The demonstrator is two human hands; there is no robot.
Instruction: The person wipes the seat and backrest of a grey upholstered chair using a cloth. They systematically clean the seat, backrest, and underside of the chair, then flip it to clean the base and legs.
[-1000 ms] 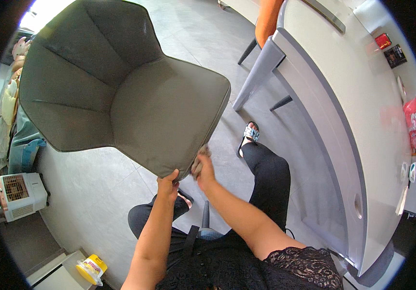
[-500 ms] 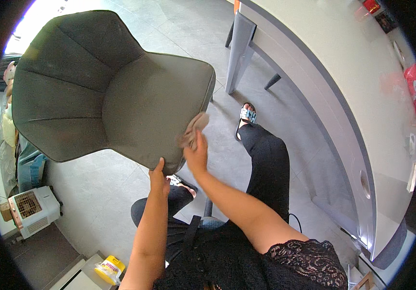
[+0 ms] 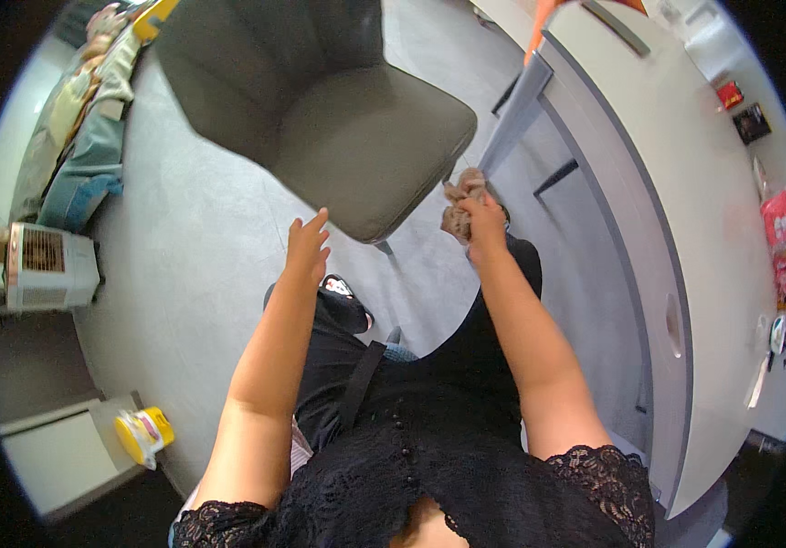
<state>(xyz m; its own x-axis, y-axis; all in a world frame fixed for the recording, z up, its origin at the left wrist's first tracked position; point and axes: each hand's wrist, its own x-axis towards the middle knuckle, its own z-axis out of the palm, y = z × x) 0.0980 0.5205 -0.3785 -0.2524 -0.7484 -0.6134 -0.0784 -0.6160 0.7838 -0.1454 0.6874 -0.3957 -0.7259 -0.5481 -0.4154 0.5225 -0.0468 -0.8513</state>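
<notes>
Nearby, from where I stand, a squat yellow-and-white plastic tub [image 3: 144, 437] sits on its low perch to the person's left, and I can't see what it holds. A red-and-white plastic bag [image 3: 784, 219] lies at the far right of the long, pale, curved-edged table [image 3: 685, 210]; its contents are hidden too.

The dark grey-brown upholstered chair [image 3: 356, 151] stands in front of the person, its backrest toward the upper left and its seat's front edge slanting along the lower right. A crumpled greyish-brown cloth [image 3: 466, 187] is just beside that edge, its longer axis running roughly away from the person, tipped slightly rightward at the far end.

The right hand [image 3: 486, 226] has its fingers closed on the cloth, which bunches out ahead of them and to their left. The left hand [image 3: 304, 248] has loosely parted fingers and grips nothing; their tips are at the seat's near left edge, though I can't tell whether they touch it.
</notes>
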